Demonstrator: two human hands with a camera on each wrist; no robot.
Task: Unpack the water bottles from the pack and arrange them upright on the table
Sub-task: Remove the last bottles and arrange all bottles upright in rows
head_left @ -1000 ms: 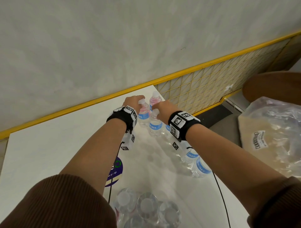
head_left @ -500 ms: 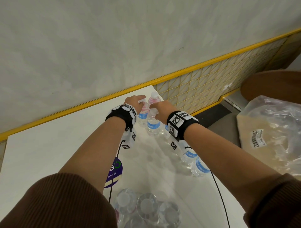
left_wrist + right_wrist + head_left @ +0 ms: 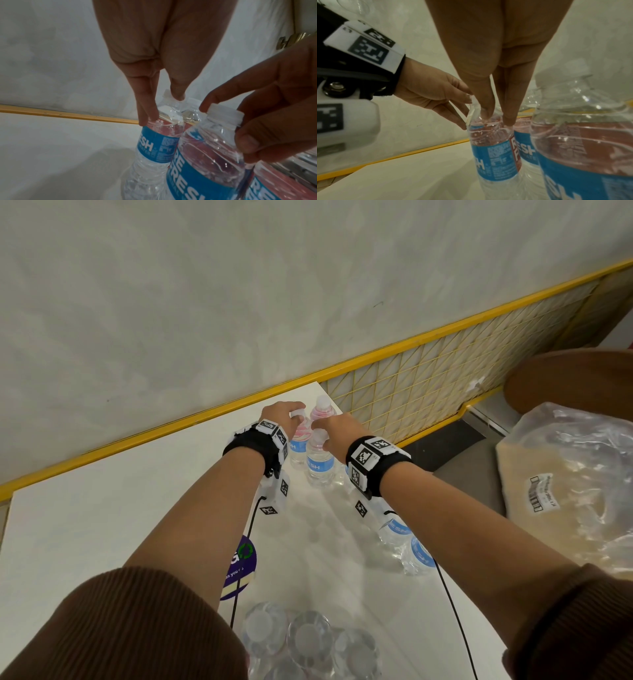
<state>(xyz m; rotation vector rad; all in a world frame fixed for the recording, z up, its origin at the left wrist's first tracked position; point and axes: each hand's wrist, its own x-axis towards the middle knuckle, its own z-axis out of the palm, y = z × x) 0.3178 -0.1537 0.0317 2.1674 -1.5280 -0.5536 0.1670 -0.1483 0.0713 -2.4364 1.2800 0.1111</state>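
Observation:
Clear water bottles with blue labels stand on the white table. At its far end my left hand pinches the neck of one upright bottle. Just beside it, my right hand grips the top of a second upright bottle; the two bottles touch. Behind them stands a third bottle. More bottles line up under my right forearm. The opened pack, with several bottles in it, sits at the near edge.
A yellow mesh rail and grey wall run behind the table's far edge. Off the right side lies a crumpled plastic bag by a brown stool. A purple sticker and thin black cables lie on the tabletop.
Almost nothing: both hands stay on the bottle tops at the far end, and the right hand's bottle has edged slightly closer to the left one.

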